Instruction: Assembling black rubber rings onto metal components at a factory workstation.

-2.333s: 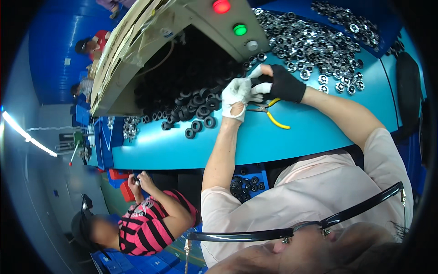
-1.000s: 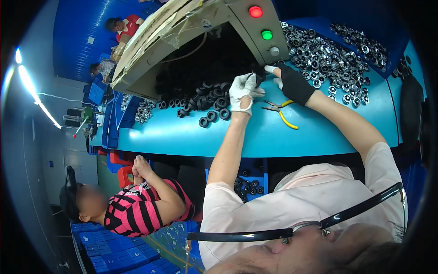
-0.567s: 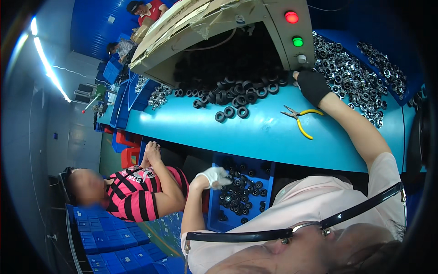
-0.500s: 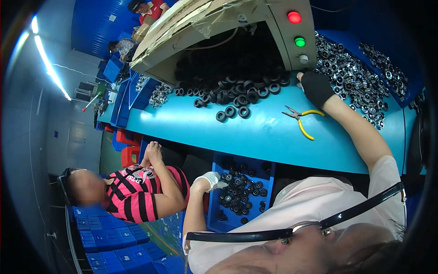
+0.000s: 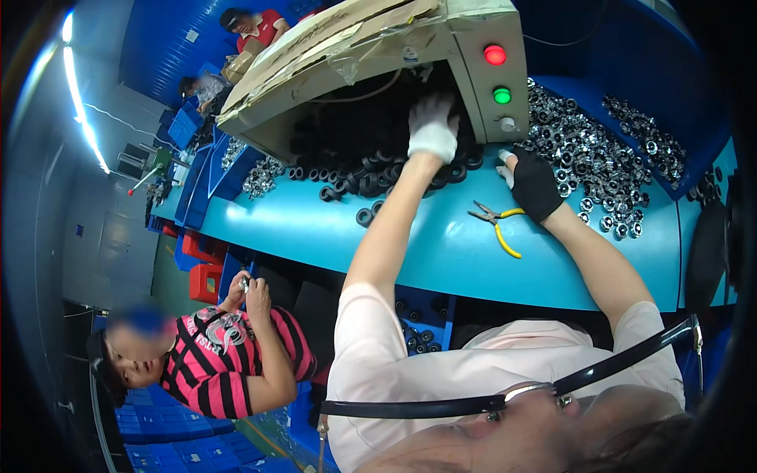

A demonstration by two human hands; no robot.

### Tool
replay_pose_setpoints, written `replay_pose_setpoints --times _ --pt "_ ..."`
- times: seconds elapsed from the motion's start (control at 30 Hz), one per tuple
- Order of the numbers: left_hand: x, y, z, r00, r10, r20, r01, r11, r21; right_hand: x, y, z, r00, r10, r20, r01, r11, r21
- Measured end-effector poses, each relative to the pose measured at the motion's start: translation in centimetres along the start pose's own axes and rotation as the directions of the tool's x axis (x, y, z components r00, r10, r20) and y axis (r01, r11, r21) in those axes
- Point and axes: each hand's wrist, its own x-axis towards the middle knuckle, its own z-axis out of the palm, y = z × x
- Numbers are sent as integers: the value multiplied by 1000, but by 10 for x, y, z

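Grip unclear: white-gloved left hand among black rings, black-gloved right hand beside pliers.

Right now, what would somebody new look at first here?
Probably the red light and green light glowing on the beige machine at the top. Just below, the white-gloved left hand reaches into a heap of black rings, while the black-gloved right hand rests on the blue table beside yellow-handled pliers and shiny metal parts.
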Motion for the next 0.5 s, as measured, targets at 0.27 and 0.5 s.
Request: replay_pose_setpoints --times 0.27,0.5 --pt "72 -12 25 927 -138 350 77 980 181 5 3 -3 983 -62 -171 105 961 255" --pt "84 6 19 943 -68 327 16 987 159 8 11 5 963 -101 -250 190 911 366"
